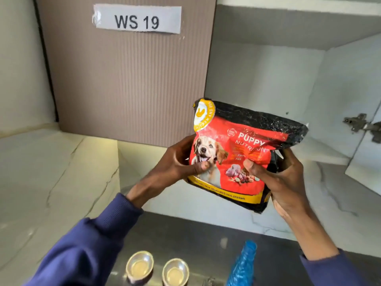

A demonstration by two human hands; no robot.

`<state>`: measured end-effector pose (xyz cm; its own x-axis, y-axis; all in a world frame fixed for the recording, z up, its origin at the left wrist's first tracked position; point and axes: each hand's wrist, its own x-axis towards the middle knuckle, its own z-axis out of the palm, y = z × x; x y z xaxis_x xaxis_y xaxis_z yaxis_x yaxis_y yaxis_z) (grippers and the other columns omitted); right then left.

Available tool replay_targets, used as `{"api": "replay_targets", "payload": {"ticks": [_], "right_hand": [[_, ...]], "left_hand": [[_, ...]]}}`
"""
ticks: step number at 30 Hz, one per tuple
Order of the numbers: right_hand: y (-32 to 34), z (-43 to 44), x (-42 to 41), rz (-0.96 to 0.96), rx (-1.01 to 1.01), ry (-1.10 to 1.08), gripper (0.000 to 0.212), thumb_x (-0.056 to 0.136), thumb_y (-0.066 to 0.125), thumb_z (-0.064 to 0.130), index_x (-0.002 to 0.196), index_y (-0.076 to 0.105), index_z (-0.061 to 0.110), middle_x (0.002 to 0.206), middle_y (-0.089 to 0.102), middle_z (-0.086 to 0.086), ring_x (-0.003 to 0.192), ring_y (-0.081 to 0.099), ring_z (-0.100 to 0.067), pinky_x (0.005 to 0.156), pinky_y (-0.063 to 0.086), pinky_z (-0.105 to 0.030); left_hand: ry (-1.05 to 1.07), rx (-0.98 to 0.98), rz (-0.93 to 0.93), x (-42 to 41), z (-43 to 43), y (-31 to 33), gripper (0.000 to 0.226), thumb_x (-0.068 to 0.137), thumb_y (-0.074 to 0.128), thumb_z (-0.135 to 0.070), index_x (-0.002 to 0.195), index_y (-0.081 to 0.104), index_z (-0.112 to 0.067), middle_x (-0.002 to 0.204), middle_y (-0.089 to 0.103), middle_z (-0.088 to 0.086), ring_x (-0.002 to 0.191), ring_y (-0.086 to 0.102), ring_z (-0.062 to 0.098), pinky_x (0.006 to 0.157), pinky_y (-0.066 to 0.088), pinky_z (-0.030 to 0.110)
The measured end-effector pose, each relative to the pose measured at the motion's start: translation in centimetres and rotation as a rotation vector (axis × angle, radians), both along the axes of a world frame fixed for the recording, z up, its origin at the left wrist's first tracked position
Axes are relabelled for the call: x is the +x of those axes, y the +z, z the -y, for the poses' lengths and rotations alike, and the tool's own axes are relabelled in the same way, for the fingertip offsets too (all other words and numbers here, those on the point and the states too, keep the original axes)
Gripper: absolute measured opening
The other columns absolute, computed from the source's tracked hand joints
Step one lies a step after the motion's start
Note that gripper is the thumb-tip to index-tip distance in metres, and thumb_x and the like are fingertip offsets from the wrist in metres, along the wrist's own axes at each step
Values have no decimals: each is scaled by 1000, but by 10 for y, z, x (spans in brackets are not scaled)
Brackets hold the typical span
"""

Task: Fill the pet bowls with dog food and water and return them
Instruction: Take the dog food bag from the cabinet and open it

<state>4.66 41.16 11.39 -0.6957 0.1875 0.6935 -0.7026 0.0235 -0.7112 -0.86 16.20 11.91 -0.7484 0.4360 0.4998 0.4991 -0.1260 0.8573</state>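
Observation:
A red and black bag of puppy food (239, 149) is held up in front of an open wall cupboard. My left hand (177, 162) grips its left edge with the thumb on the front. My right hand (278, 178) grips its lower right side, thumb also on the front. Below, on a dark steel counter (185, 234), stand two small shiny metal bowls, one (140, 266) left of the other (175, 272); both look empty. A blue plastic bottle (243, 265) stands to their right.
A closed brown cupboard door (127, 83) bears a label reading WS 19. The open white cupboard (288, 79) is to the right, its door with a metal hinge (360, 124) swung out at the far right. Pale marble wall tiles (51, 172) lie behind the counter.

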Motion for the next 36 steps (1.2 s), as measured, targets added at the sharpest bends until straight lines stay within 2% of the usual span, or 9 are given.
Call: {"api": "replay_targets", "payload": {"ticks": [7,11,16,18,21,24,26,28,36], "right_hand": [[-99,35,-7,165,99,44,69,62,94,28,123,64,16,117,76,-5,109,74,-25,89,61,-38],[-186,49,-5,402,256,37,80,60,96,40,126,61,10,118,76,-2,113,72,-23,95,59,-47],[-271,80,3,647,430,54,95,59,91,65,135,61,16,119,74,16,113,69,-1,94,58,-25],[-303,92,4,733,433,108,100,60,90,63,140,57,13,124,70,21,117,64,8,96,53,-14],[-341,107,9,851,521,158,72,66,87,52,130,56,41,126,58,41,122,53,19,103,41,-4],[-375,115,6,906,595,132,68,74,82,41,136,60,22,128,52,31,129,52,-2,99,30,6],[-389,118,4,932,570,100,69,74,87,31,136,62,15,125,56,28,122,55,6,98,34,4],[-398,122,6,960,513,56,63,68,92,29,125,64,29,114,64,37,107,59,21,94,46,-3],[-402,123,3,987,395,15,76,61,100,16,121,59,40,116,71,33,113,65,10,95,53,-13]], "left_hand": [[69,-151,139,13,58,-80,70,62,96,-18,125,66,-24,125,74,1,117,71,20,96,60,35],[71,-188,278,17,86,-168,71,60,96,-5,123,66,-20,123,75,3,114,73,21,91,60,31],[177,-276,436,23,107,-268,72,57,94,7,121,64,-9,115,78,4,106,75,17,89,61,34],[204,-356,440,25,110,-303,70,55,95,5,117,67,-11,111,79,-2,101,75,9,87,61,29],[205,-426,456,31,112,-342,78,58,94,7,127,62,-9,116,78,0,111,73,12,97,59,32],[211,-476,435,33,113,-368,84,62,94,-3,136,56,-2,128,71,4,123,67,18,110,52,39],[209,-503,467,34,116,-381,88,64,95,-11,140,51,-6,131,69,0,123,66,12,109,52,35],[187,-523,522,35,120,-391,92,68,93,-12,146,44,-9,136,66,0,125,64,10,110,52,33],[72,-298,833,26,125,-394,70,70,93,-15,131,58,-13,118,78,-4,110,74,12,93,61,28]]}}
